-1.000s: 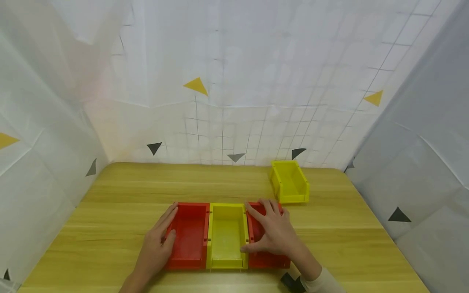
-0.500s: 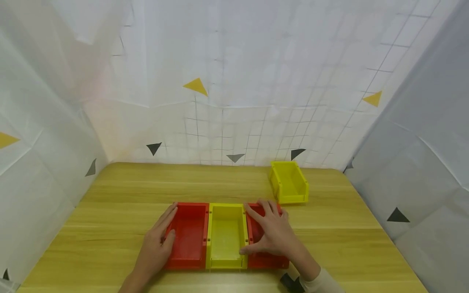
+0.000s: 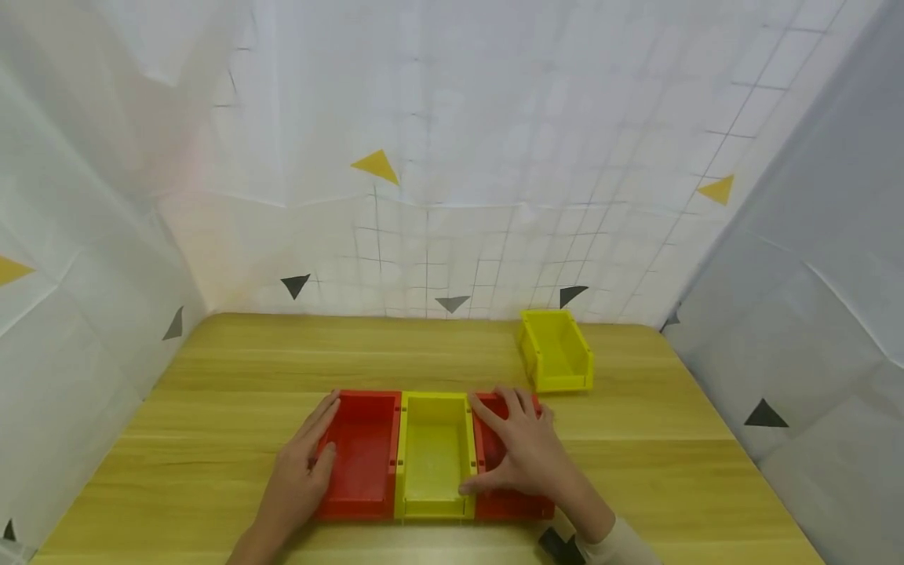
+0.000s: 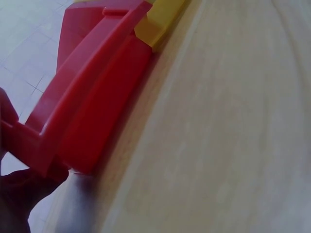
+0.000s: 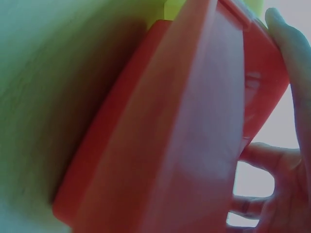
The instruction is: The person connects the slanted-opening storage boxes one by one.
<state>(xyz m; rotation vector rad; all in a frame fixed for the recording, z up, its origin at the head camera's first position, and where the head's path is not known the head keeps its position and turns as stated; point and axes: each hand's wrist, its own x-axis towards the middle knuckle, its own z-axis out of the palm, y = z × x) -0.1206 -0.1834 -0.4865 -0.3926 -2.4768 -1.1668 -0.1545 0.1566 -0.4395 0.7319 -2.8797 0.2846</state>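
On the wooden table (image 3: 233, 369) 3 open plastic bins stand in 1 row, side walls touching: a left red bin (image 3: 360, 455), a middle yellow bin (image 3: 432, 451) and a right red bin (image 3: 494, 447). The left hand (image 3: 300, 475) lies flat along the outer left wall of the left red bin, fingers straight and pressed against it, thumb on the rim – it holds nothing. The right hand (image 3: 526, 455) lies over the right red bin with fingers spread across the top, and the thumb reaches to the wall next to the middle yellow bin; the fingers look relaxed, not curled round anything. The head view alone gives the whole row and a separate yellow bin (image 3: 556, 351) well apart, at the back right near the white gridded wall (image 3: 452, 196). The left wrist view adds the outer side of the left red bin (image 4: 92, 107) from low on the table, with a yellow corner behind it. The right wrist view is blurred – it shows the right red bin (image 5: 160, 141) from below and fingers (image 5: 286, 63) over its edge.
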